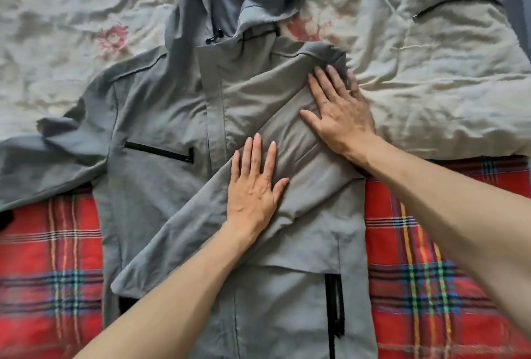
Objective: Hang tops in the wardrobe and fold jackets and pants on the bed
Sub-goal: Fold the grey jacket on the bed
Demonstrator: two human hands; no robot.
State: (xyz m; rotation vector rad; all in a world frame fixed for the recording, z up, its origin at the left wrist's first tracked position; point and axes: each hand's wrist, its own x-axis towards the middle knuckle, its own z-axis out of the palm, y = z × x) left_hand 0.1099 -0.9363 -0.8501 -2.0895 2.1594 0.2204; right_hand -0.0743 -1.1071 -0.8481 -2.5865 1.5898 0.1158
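The grey jacket (161, 111) lies front-up on the bed (431, 243); the left hand (253, 186) and the right hand (340, 111) press flat, straight fingers (255, 154) on its folded sleeve (186, 232), grasping nothing. That sleeve runs slantwise under the fingers, while the unfolded sleeve (43, 163) lies well to the left of the left hand's fingers, so this hand is nearer.

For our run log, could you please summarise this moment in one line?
jacket: face-up on bed | folded sleeve: across chest | left hand: flat on folded sleeve | right hand: flat on shoulder
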